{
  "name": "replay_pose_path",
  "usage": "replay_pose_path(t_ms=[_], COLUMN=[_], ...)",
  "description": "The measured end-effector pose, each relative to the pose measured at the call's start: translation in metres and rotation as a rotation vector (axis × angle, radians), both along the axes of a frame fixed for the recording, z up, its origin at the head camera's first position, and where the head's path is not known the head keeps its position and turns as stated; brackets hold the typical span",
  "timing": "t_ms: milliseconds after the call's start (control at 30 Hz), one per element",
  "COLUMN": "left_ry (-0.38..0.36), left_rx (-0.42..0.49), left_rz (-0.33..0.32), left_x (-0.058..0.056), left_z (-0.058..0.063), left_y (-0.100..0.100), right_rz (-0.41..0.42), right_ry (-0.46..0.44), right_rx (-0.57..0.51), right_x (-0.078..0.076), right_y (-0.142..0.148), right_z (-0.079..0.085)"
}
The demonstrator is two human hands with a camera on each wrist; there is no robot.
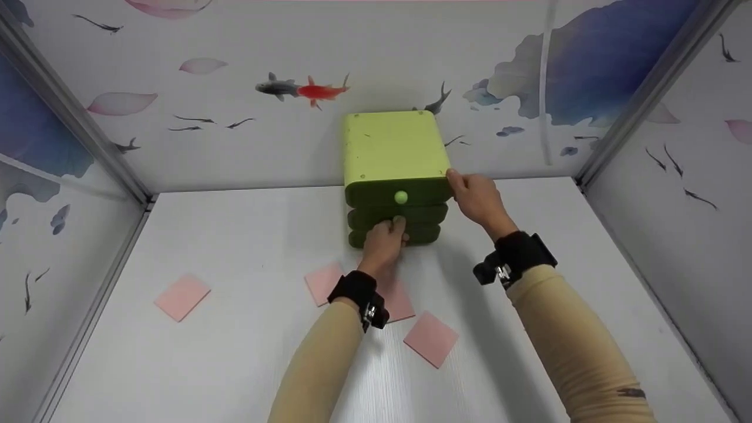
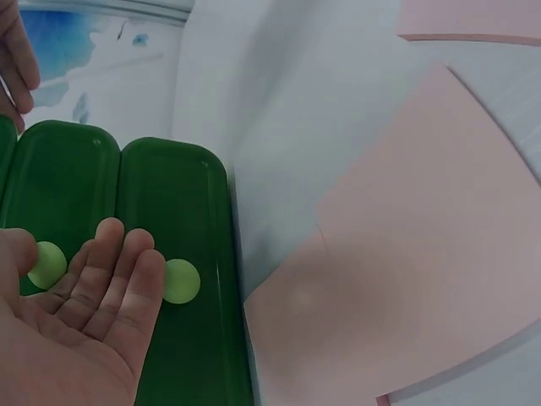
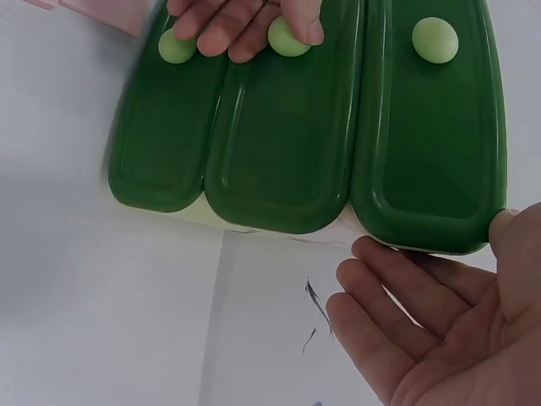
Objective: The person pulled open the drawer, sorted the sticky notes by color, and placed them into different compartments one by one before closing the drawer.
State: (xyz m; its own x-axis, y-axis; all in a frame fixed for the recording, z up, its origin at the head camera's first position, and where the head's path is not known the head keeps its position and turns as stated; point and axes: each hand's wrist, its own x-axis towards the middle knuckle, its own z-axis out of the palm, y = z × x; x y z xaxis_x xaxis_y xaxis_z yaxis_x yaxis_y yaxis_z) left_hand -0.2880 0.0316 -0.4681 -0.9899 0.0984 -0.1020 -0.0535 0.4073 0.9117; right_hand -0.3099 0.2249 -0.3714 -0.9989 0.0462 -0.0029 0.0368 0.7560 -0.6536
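Observation:
A small drawer cabinet [image 1: 396, 144] with a light green top and three stacked dark green drawers stands against the back wall. Each drawer front has a round light green knob. My left hand [image 1: 383, 241] is at the middle drawer, its thumb and fingers on either side of the middle knob [image 3: 287, 38]. In the left wrist view the bottom knob [image 2: 181, 282] shows just beyond those fingertips. My right hand [image 1: 477, 197] holds the cabinet at its upper right front corner, thumb on the top drawer's edge [image 3: 482, 237] and fingers along the side. All drawer fronts sit nearly flush.
Several pink square sheets lie on the white table [image 1: 235, 352]: one far left [image 1: 182, 296], one nearest me [image 1: 430, 339], and others under and beside my left forearm [image 1: 323, 284]. Walls printed with fish and petals [image 1: 223, 147] enclose the back and both sides.

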Motion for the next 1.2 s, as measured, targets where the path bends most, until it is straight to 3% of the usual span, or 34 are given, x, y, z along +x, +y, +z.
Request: replay_pose_path(t_ms=[200,367,700,1000,1200], left_ry=[0.017,0.025,0.086,0.169,0.191], left_rx=[-0.002,-0.033,-0.005,-0.042,-0.055], left_rz=[-0.011,-0.013,-0.003,0.109,0.182], left_x=[-0.003,0.0,0.005,0.009,0.011], left_z=[-0.002,0.002,0.006,0.011,0.014], left_y=[-0.001,-0.007,-0.034,-0.06,-0.07], right_rz=[-0.016,-0.009,0.004,0.02,-0.02], right_ry=[-0.004,0.012,-0.018,-0.014,-0.013], right_rx=[-0.008,-0.013,-0.072,-0.075,-0.056], right_x=[-0.001,-0.001,0.001,0.01,0.022], right_y=[-0.001,-0.003,0.001,0.007,0.017], right_z=[0.0,-0.002,-0.006,-0.013,-0.031])
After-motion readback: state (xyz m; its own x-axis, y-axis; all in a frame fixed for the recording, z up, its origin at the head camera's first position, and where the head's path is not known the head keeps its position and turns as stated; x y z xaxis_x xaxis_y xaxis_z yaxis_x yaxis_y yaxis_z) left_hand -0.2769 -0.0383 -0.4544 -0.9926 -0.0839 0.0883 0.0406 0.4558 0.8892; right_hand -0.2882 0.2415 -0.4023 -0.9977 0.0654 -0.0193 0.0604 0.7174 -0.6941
